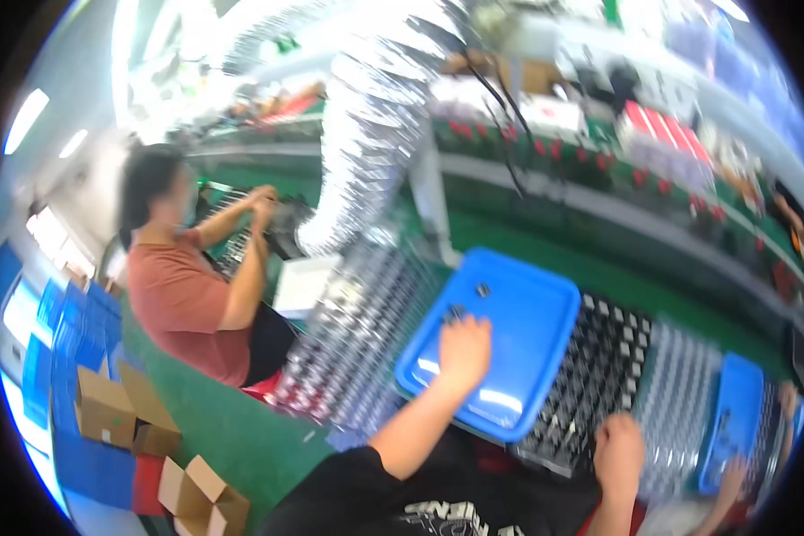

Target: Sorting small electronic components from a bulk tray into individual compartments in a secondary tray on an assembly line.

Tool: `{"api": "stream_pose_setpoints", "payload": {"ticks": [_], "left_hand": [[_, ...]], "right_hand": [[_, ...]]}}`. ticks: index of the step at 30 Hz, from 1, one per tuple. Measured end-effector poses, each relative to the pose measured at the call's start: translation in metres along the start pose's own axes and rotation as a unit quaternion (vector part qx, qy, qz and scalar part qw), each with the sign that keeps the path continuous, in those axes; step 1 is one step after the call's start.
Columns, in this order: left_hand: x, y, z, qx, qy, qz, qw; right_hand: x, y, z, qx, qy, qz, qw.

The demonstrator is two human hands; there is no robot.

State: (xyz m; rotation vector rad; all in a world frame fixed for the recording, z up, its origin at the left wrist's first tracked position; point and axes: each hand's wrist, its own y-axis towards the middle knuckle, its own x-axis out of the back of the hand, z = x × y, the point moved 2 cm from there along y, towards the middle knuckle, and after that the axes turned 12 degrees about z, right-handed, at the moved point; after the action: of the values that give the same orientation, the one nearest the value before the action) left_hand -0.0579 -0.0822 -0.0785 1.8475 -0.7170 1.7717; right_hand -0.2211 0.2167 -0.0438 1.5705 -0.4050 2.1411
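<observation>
My left hand [466, 350] reaches over a blue plastic tray [527, 357], its fingers pinched at a small dark part [456, 312]. Another small dark part [483, 289] lies farther up in the same tray. To the right of it sits a black tray with rows of pockets [590, 362]. At this tray's near right edge is my right hand [620, 449], its fingers curled together. Whatever it holds, if anything, is hidden.
Stacked clear pocketed trays [353, 330] stand left of the blue tray. A silver flexible duct [371, 116] hangs beyond them. A co-worker [188, 277] sits at the left. Open cardboard boxes [107, 406] are on the floor. Farther right is another blue tray [740, 393].
</observation>
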Motion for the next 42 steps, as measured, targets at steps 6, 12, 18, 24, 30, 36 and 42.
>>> {"api": "stream_pose_setpoints", "payload": {"ticks": [6,12,18,24,30,36,42], "left_hand": [[-0.005,-0.019,0.008,0.023,-0.104,-0.035,0.994],[0.007,-0.059,-0.004,-0.008,-0.344,-0.066,0.937],[0.005,-0.047,-0.020,-0.179,-0.363,-0.052,0.913],[0.026,-0.075,-0.013,-0.071,-0.583,-0.054,0.807],[-0.003,-0.060,-0.012,-0.122,-0.569,-0.022,0.813],[0.009,-0.064,-0.021,-0.138,-0.533,-0.062,0.833],[0.013,-0.066,-0.039,-0.125,-0.627,-0.060,0.767]], "right_hand": [[0.020,0.000,0.007,0.034,-0.020,0.081,0.996],[0.042,-0.028,0.001,-0.012,0.115,0.033,0.993],[0.028,-0.062,-0.024,-0.040,0.148,-0.144,0.978],[0.031,-0.075,-0.015,-0.003,0.211,-0.057,0.976],[0.051,-0.128,-0.078,-0.208,0.209,-0.111,0.949],[0.066,-0.130,-0.148,-0.412,0.166,-0.122,0.887],[0.063,-0.128,-0.174,-0.372,0.190,-0.101,0.903]]}}
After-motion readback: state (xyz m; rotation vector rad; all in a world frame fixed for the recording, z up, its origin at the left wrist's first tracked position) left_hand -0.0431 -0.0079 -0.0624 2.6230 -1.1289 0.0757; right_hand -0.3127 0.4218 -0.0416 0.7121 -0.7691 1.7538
